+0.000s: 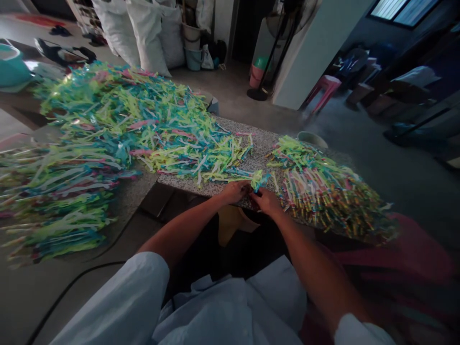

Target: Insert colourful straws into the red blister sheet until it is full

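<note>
At the near edge of the speckled stone table (264, 139), my left hand (236, 191) and my right hand (266, 200) work close together with fingers closed. Between them is a small bunch of yellow-green and blue plastic strips (258, 180), its upper end sticking out past the right fingertips. What the left fingers pinch is too dark and small to make out. A wide loose heap of green, blue, white and pink strips (179, 129) spreads beyond my left hand. To the right of my right hand lies a pile of strip-tailed sticks (319, 191), laid side by side.
Another stack of bundled strips (68, 196) lies at the left. White sacks (140, 33) and buckets (193, 48) stand on the floor behind the table. A pillar (309, 57), a fan stand (258, 93) and a pink stool (325, 88) are farther right. A black cable (72, 285) runs at lower left.
</note>
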Available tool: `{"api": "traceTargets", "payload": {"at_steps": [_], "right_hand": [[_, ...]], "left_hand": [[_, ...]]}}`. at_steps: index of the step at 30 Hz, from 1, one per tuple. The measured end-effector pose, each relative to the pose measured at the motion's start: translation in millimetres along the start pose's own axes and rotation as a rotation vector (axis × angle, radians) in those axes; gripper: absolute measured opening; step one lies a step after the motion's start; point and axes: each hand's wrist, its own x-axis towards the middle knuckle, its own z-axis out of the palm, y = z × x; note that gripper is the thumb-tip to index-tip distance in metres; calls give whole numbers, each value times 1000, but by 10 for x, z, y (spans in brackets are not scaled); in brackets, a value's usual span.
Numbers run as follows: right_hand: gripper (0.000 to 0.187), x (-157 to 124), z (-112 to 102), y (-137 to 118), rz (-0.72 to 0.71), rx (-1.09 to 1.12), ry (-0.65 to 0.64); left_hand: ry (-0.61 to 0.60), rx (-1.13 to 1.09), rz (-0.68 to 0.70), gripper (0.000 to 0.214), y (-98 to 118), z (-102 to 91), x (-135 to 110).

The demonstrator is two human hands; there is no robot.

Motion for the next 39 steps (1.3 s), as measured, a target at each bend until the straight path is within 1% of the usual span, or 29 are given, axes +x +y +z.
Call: {"api": "traceTargets", "payload": {"at_steps": [3, 6, 9, 12, 16, 19, 23, 31, 35, 39], "right_hand": [[24, 15, -28, 32, -23, 32, -41], [24, 15, -64, 45, -29, 78, -72], [25, 4, -97, 47, -34, 139, -107], [24, -5, -112, 52, -14, 180, -124], [21, -6, -103, 62, -30, 204, -110], [18, 0, -89, 58, -23, 174, -99], [23, 3, -68, 38, -17, 84, -85], [23, -28, -64, -59, -39, -19, -85], [24, -41, -98, -145, -39, -65, -90], [23, -51, -97, -167, -56, -49, -58]], "left_hand": [[16, -30, -7, 49, 17, -9, -12], [26, -13, -38, 41, 60, -21, -33], [32, -4, -10, 30, 82, -18, -45], [42, 5, 20, 29, 75, 0, -46], [37, 21, 38, 27, 64, 8, -47], [28, 30, 27, 25, 61, 4, -48], [33, 50, 15, 24, 49, 11, -46], [64, 43, 18, 33, 31, 33, -62], [70, 76, 59, 28, 33, 23, -63], [50, 104, 52, 25, 76, -10, -64]]}}
